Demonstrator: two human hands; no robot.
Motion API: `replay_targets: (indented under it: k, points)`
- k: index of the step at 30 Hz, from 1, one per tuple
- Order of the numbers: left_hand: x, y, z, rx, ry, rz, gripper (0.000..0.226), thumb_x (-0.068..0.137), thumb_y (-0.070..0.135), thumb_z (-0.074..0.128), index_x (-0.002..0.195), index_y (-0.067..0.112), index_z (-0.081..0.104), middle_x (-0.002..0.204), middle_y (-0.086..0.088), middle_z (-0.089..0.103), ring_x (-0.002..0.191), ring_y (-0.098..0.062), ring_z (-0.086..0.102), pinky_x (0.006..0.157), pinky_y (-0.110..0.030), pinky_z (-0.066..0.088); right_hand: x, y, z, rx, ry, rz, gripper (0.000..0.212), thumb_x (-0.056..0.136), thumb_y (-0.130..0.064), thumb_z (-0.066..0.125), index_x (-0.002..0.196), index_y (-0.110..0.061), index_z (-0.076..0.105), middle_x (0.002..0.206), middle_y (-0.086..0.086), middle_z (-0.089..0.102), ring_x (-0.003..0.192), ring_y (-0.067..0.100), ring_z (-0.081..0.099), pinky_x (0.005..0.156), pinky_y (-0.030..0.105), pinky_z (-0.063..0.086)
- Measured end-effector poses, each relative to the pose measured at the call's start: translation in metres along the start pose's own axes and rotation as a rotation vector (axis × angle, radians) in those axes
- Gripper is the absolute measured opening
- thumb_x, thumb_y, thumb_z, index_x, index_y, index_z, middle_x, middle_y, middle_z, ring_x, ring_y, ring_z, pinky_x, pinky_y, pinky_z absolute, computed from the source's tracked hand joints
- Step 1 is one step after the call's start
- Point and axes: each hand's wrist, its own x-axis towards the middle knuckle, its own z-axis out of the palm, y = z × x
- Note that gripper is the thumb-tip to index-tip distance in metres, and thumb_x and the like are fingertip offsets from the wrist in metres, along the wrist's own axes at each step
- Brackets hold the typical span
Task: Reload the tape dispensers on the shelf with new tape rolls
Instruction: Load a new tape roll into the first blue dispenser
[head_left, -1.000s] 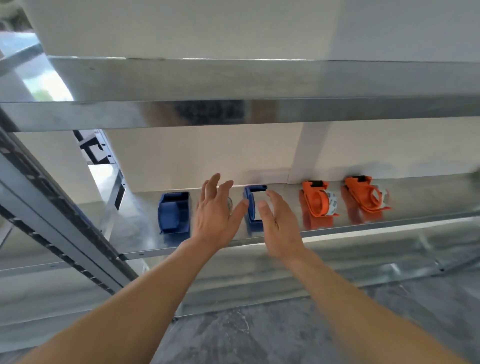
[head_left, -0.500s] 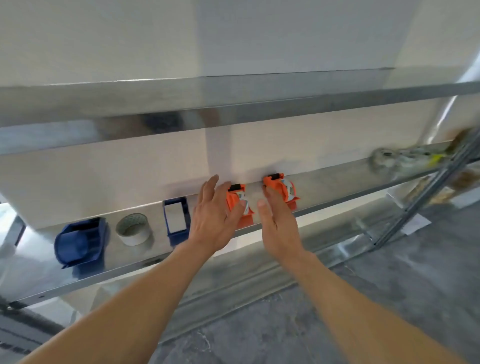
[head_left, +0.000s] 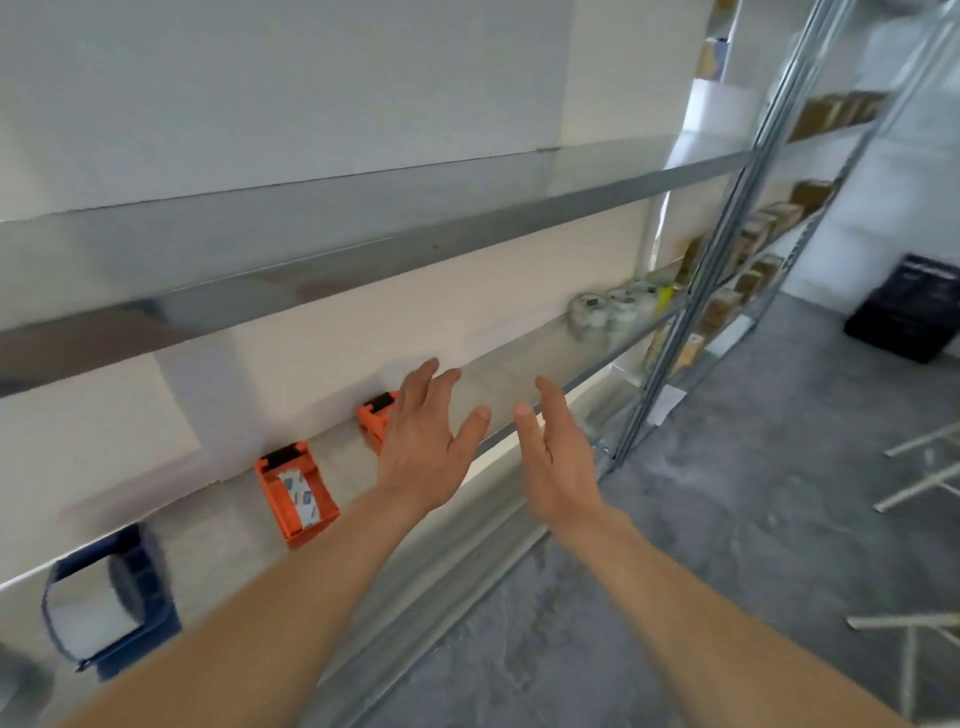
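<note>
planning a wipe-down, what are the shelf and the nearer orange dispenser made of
Shelf: probably sheet steel, grey with a glossy, reflective finish. Nearer orange dispenser: likely moulded plastic, even orange colour, thin walls, black strip at its far end.

The orange dispenser (head_left: 296, 493) wears a black strip on top and carries white tape printed in blue. Left of it sits a dark blue dispenser (head_left: 111, 603); right of it a second orange dispenser (head_left: 371, 421), then whitish tape rolls (head_left: 597, 312). The floor (head_left: 727, 519) is mottled grey.
</note>
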Motion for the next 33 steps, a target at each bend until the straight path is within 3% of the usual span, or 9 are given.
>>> replay_targets:
  k: [5, 9, 12, 18, 23, 26, 28, 33]
  points:
    - [0.055, 0.013, 0.039, -0.041, -0.083, 0.085, 0.085, 0.082, 0.07, 0.025, 0.149, 0.019, 0.036, 0.163, -0.001, 0.021, 0.151, -0.018, 0.015, 0.12, -0.044, 0.025, 0.04, 0.025, -0.027, -0.034, 0.113, 0.069, 0.069, 0.099, -0.065, 0.031, 0.158, -0.029, 0.024, 0.161, -0.003, 0.034, 0.142, 0.011, 0.036, 0.113, 0.03, 0.03]
    - [0.092, 0.026, 0.067, -0.048, -0.109, 0.133, 0.086, 0.081, 0.071, 0.024, 0.148, 0.017, 0.038, 0.162, -0.003, 0.024, 0.15, -0.017, 0.017, 0.12, -0.042, 0.027, 0.066, 0.042, -0.047, -0.021, 0.159, 0.112, 0.067, 0.099, -0.062, 0.033, 0.158, -0.03, 0.024, 0.162, -0.008, 0.03, 0.135, 0.001, 0.036, 0.112, 0.026, 0.026]
    - [0.113, 0.033, 0.088, -0.056, -0.137, 0.147, 0.087, 0.081, 0.071, 0.024, 0.147, 0.018, 0.038, 0.162, -0.002, 0.024, 0.15, -0.016, 0.017, 0.119, -0.043, 0.027, 0.09, 0.055, -0.06, -0.041, 0.185, 0.125, 0.068, 0.099, -0.06, 0.034, 0.158, -0.028, 0.023, 0.162, -0.009, 0.029, 0.147, 0.009, 0.029, 0.117, 0.029, 0.025]
    - [0.165, 0.048, 0.136, -0.04, -0.144, 0.115, 0.085, 0.081, 0.07, 0.026, 0.148, 0.019, 0.038, 0.161, -0.001, 0.025, 0.149, -0.015, 0.018, 0.119, -0.042, 0.028, 0.152, 0.091, -0.088, -0.068, 0.17, 0.123, 0.069, 0.099, -0.064, 0.033, 0.158, -0.03, 0.022, 0.163, -0.007, 0.029, 0.148, 0.013, 0.031, 0.12, 0.039, 0.029]
    - [0.209, 0.064, 0.181, -0.005, -0.133, 0.065, 0.082, 0.083, 0.068, 0.028, 0.149, 0.019, 0.036, 0.162, -0.001, 0.025, 0.15, -0.014, 0.016, 0.119, -0.037, 0.024, 0.212, 0.123, -0.121, -0.099, 0.104, 0.116, 0.066, 0.1, -0.061, 0.035, 0.158, -0.033, 0.021, 0.162, -0.009, 0.029, 0.134, 0.013, 0.045, 0.112, 0.034, 0.035]
    - [0.235, 0.077, 0.206, 0.009, -0.092, 0.011, 0.079, 0.085, 0.066, 0.031, 0.148, 0.018, 0.038, 0.161, -0.002, 0.026, 0.149, -0.015, 0.018, 0.119, -0.039, 0.027, 0.246, 0.136, -0.147, -0.129, 0.045, 0.097, 0.063, 0.103, -0.052, 0.038, 0.158, -0.026, 0.024, 0.16, -0.006, 0.033, 0.108, -0.002, 0.042, 0.098, 0.022, 0.029]
    - [0.249, 0.087, 0.222, 0.009, -0.068, -0.018, 0.081, 0.083, 0.068, 0.03, 0.147, 0.019, 0.039, 0.161, -0.001, 0.027, 0.149, -0.015, 0.019, 0.118, -0.038, 0.028, 0.269, 0.146, -0.162, -0.156, 0.01, 0.063, 0.064, 0.103, -0.051, 0.039, 0.159, -0.024, 0.024, 0.161, -0.004, 0.034, 0.102, -0.001, 0.044, 0.097, 0.021, 0.029]
    - [0.28, 0.1, 0.257, 0.033, -0.046, -0.063, 0.074, 0.087, 0.061, 0.036, 0.147, 0.018, 0.04, 0.161, -0.003, 0.027, 0.149, -0.018, 0.022, 0.117, -0.039, 0.029, 0.319, 0.181, -0.181, -0.174, -0.015, 0.043, 0.066, 0.1, -0.058, 0.04, 0.157, -0.028, 0.023, 0.158, -0.002, 0.039, 0.134, 0.018, 0.047, 0.112, 0.043, 0.04]
